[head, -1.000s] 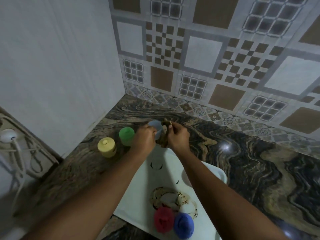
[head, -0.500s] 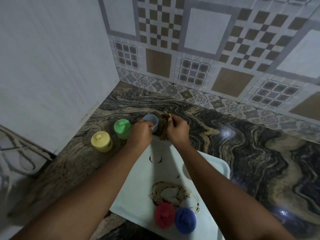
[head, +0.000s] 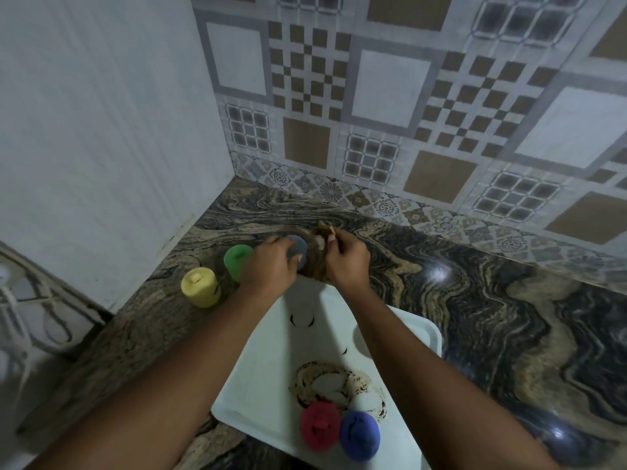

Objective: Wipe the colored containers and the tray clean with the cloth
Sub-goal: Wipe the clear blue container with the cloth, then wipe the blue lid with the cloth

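Both hands are up at twelve o'clock, just past the tray's [head: 271, 361] far edge. The left hand [head: 269, 264] has its fingers curled round the pale pot [head: 298, 248], tipped so its mouth or base faces us; I can't tell which. The right hand [head: 346, 262] pinches the cloth [head: 317, 264], bunched right against that pot.

Now the risks. The pot looks like smooth, small, round plastic, and it's held above the hard counter [head: 475, 300]. A firm rub against a light grip could twist it loose and send it rolling. The left wrist also sits just beside the green pot [head: 237, 259] at eleven o'clock, so a wide elbow swing could topple it into the yellow pot [head: 200, 286] at ten. Both stand upright with small knobbed lids.

The cloth is brown and limp, and it nearly vanishes against the swirled, glossy stone, so how dirty it is can't be read. If it's loaded, it may smear rather than clean.

The tray is white, shallow and round-cornered, probably plastic. Brown ring-shaped stains [head: 325, 381] on it look dried and may need pressure, and pressure could make a light tray skate on that polished surface. The red pot [head: 320, 425] at six and the blue pot [head: 359, 435] at five sit touching beside the stains, and could slide along with it.
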